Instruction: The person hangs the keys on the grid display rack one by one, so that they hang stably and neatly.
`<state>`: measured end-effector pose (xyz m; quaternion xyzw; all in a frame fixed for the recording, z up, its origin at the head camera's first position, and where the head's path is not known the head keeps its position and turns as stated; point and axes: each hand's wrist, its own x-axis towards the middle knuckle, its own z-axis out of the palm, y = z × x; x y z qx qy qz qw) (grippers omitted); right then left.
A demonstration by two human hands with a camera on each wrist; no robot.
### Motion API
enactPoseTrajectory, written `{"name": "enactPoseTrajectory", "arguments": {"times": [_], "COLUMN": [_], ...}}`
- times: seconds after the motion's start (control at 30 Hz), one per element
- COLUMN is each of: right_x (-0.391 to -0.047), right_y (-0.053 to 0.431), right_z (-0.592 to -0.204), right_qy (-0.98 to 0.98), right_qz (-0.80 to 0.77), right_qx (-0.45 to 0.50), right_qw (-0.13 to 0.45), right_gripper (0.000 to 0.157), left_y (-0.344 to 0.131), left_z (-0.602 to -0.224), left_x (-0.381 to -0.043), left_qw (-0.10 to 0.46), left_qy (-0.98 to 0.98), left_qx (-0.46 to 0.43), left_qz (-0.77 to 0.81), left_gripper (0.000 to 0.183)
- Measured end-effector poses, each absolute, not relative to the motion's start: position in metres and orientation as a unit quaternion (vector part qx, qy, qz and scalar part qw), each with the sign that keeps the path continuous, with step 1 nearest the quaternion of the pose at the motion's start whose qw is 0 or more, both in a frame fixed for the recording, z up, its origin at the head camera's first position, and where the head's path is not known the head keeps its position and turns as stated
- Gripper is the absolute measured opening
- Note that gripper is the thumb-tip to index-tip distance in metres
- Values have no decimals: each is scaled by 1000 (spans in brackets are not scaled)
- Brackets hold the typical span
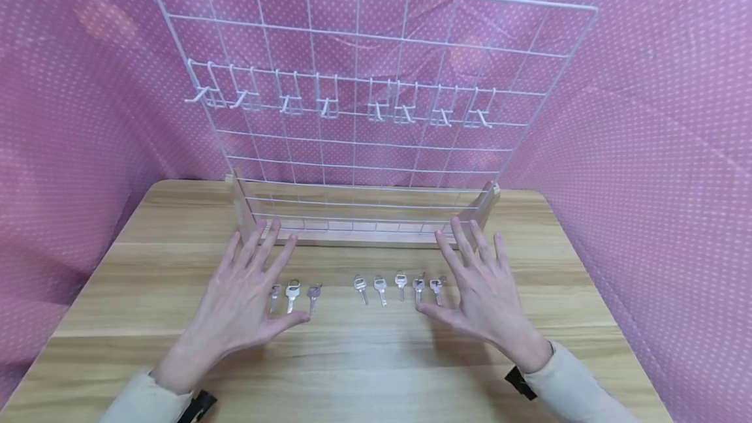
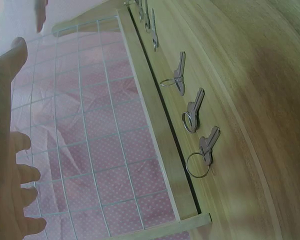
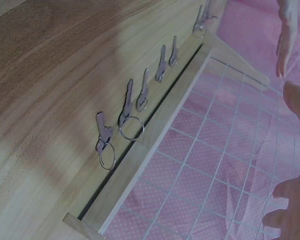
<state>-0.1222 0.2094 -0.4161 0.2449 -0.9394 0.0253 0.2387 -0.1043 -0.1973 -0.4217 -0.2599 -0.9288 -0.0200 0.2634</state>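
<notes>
My left hand (image 1: 237,302) hovers over the table's left side, palm down with fingers spread, holding nothing. Close by its thumb and index finger lie three silver keys (image 1: 292,291) in a row, each with a ring; the hand partly covers the leftmost in the head view. On the right, my right hand (image 1: 484,292) is likewise spread and holds nothing. Several more keys (image 1: 380,287) lie in a row to the left of it, the rightmost key (image 1: 436,287) nearest its thumb. In the left wrist view, key rings (image 2: 197,165) stick out toward the rack's base.
Behind the keys stands a white wire grid rack (image 1: 355,34) on a wooden base (image 1: 364,238). Several white hooks (image 1: 327,108) hang in a row across it. A pink dotted cloth (image 1: 664,116) surrounds the wood-grain table (image 1: 364,371) at the back and sides.
</notes>
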Motion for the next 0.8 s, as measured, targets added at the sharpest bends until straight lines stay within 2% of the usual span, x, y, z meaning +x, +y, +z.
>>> {"name": "enactPoseTrajectory", "arguments": {"times": [0.57,0.8], "right_x": [-125,-132], "right_y": [207,214], "right_z": [-417,-419], "right_qy": [-936,-912], "right_qz": [39,118], "right_qx": [248,264], "right_qw": [245,292], "right_gripper": [114,107], "left_y": [-197,-207], "left_z": [-423,-424], "left_x": [-103,-102], "left_qw": [267,241], "left_qy": [-925,-926], "left_qx": [-269,-286], "left_qz": [-19,-53], "left_gripper": [114,107]}}
